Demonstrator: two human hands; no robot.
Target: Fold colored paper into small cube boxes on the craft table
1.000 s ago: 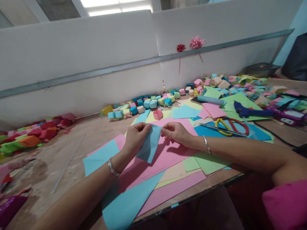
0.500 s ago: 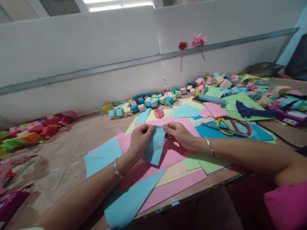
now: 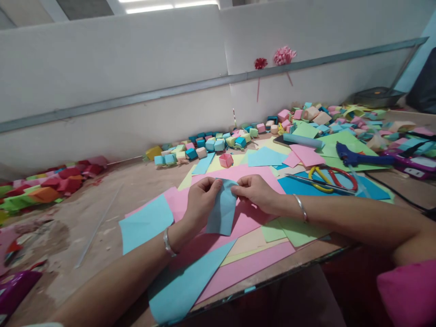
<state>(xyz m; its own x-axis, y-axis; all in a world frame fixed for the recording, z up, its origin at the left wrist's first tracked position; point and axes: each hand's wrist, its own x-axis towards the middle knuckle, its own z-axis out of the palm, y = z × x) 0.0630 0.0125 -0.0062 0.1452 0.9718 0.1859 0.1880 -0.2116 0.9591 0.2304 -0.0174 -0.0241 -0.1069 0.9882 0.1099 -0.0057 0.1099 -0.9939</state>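
A small light blue paper piece (image 3: 223, 211) is held upright just above the table between both hands. My left hand (image 3: 200, 201) pinches its upper left edge with thumb and fingers closed. My right hand (image 3: 256, 191) pinches the upper right corner, fingers curled in. Both wrists carry silver bangles. Under the hands lie pink sheets (image 3: 238, 218), light blue sheets (image 3: 146, 222) and green sheets (image 3: 293, 231), overlapping on the wooden table (image 3: 102, 204).
Small folded paper boxes (image 3: 211, 145) in several colours line the back wall. A single pink box (image 3: 225, 160) sits nearer. Scissors (image 3: 332, 178) and a blue glue gun (image 3: 357, 159) lie to the right. Red and green folded pieces (image 3: 44, 186) pile at the left.
The two hands have drawn closer together at the top of the blue piece, narrowing it there. The view has shifted slightly.
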